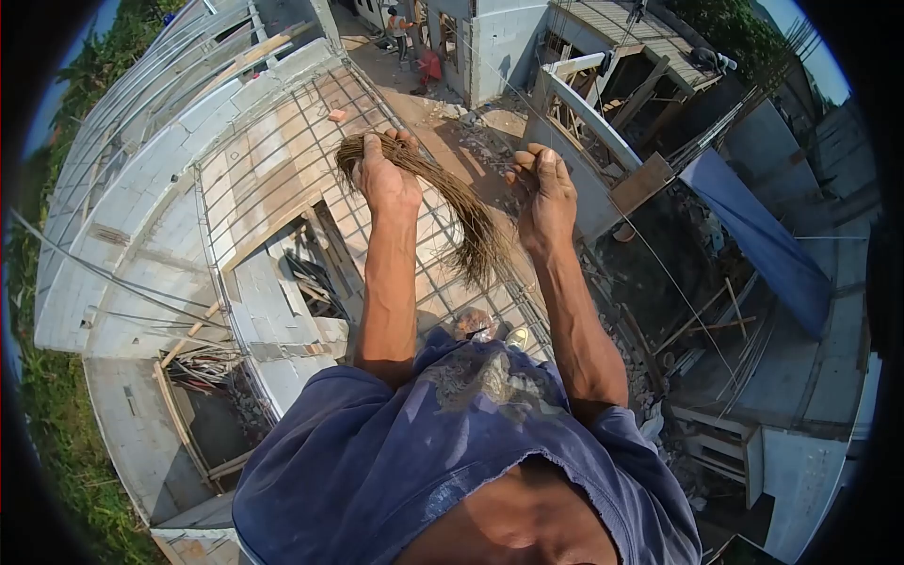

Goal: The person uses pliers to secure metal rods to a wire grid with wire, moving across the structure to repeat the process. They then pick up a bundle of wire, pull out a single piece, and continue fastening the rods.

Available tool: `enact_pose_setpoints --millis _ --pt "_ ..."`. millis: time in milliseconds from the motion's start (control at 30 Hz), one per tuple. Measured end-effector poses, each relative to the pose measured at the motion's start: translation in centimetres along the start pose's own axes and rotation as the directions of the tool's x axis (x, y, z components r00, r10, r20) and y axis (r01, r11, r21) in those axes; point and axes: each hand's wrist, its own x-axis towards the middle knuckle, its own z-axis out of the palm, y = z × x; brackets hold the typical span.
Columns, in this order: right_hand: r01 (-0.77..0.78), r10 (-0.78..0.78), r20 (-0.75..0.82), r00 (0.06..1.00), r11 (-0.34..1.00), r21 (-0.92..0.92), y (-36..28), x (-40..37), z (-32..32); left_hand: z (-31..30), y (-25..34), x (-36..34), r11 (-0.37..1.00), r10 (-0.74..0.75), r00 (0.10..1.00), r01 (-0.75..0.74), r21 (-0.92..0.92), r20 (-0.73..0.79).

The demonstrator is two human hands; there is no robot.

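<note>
My left hand [388, 184] is closed around a bundle of thin brown tie wires [461, 209], whose loose ends fan out down to the right. To the right, apart from the bundle, my right hand [548, 200] is raised with thumb and fingers pressed together. Whatever it may pinch is too fine to make out. Below both hands spreads a rebar grid [433, 280] over wooden formwork boards [259, 155]. A clear plastic bag with brownish contents [474, 323] lies near my feet, beside a light shoe [517, 338].
A block wall [151, 202] curves along the left, with an opening [325, 250] in the deck near it. The deck's right edge drops to rubble-strewn ground. A blue tarp [753, 240] hangs at right. Two people [428, 68] are below, far ahead.
</note>
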Motion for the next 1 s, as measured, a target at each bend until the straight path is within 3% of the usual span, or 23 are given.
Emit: enact_pose_setpoints --millis 67,167,233,267,367,400,433,500,533,600,667,733,767,800,867,1000 --pt "0.043 -0.038 -0.069 0.997 0.996 0.073 -0.2 -1.0 -1.6 0.0 0.3 0.8 1.0 0.011 1.0 -0.011 -0.021 -0.001" --pt "0.24 -0.182 -0.257 0.949 0.946 0.219 -3.4 -1.5 -4.7 0.3 1.3 1.2 0.999 0.051 0.998 -0.051 0.001 -0.04" --pt "0.349 -0.28 -0.34 0.898 0.923 0.161 -5.7 -0.7 -8.7 -0.2 2.6 2.5 0.998 0.062 0.996 -0.064 -0.027 -0.058" --pt "0.402 -0.301 -0.376 0.876 0.887 0.226 -7.2 -0.4 -11.8 -0.5 3.3 3.1 0.998 0.065 0.996 -0.066 -0.018 -0.061" --pt "0.606 -0.428 -0.517 0.741 0.758 0.241 -13.3 -0.4 -25.6 -1.9 6.3 5.5 0.984 0.163 0.982 -0.169 -0.051 -0.101" --pt "0.675 -0.584 -0.524 0.62 0.737 -0.024 -16.1 -2.1 -29.0 -2.9 7.7 6.8 0.982 0.184 0.978 -0.187 -0.026 -0.099" --pt "0.767 -0.681 -0.531 0.504 0.635 -0.086 -19.0 -3.1 -35.9 -4.0 8.9 8.2 0.977 0.208 0.973 -0.212 -0.026 -0.103" --pt "0.551 -0.674 -0.495 0.549 0.737 -0.392 -23.9 -8.5 -27.1 -6.1 10.6 10.0 0.954 0.297 0.954 -0.295 0.048 -0.031" --pt "0.539 -0.665 -0.494 0.56 0.746 -0.392 -24.3 -8.0 -27.0 -4.8 10.5 8.6 0.95 0.313 0.948 -0.311 0.033 -0.064" --pt "0.36 -0.679 -0.363 0.639 0.68 -0.639 -25.3 -7.5 -27.5 -2.5 9.9 7.2 0.936 0.349 0.933 -0.345 0.063 -0.081" --pt "0.181 -0.526 -0.273 0.805 0.657 -0.732 -22.7 -6.2 -22.3 -0.9 9.2 7.1 0.917 0.391 0.917 -0.381 0.12 -0.073" --pt "0.045 -0.332 -0.244 0.911 0.67 -0.741 -18.6 -5.1 -16.5 1.5 8.5 6.1 0.898 0.43 0.899 -0.416 0.143 -0.086" --pt "0.039 -0.174 -0.144 0.974 0.757 -0.652 -16.4 -4.1 -16.0 2.5 8.4 5.2 0.868 0.485 0.868 -0.463 0.177 -0.107" --pt "-0.042 -0.065 -0.156 0.986 0.798 -0.601 -14.0 -3.8 -12.9 3.5 8.3 4.0 0.874 0.478 0.874 -0.464 0.146 -0.081" --pt "-0.082 0.092 -0.009 0.996 0.831 -0.551 -9.4 -2.4 -9.8 4.6 7.7 3.5 0.876 0.473 0.878 -0.46 0.144 -0.069" --pt "-0.154 0.267 0.147 0.952 0.838 -0.523 -4.8 -2.7 -1.9 5.1 6.6 4.5 0.872 0.487 0.869 -0.48 0.095 -0.082"
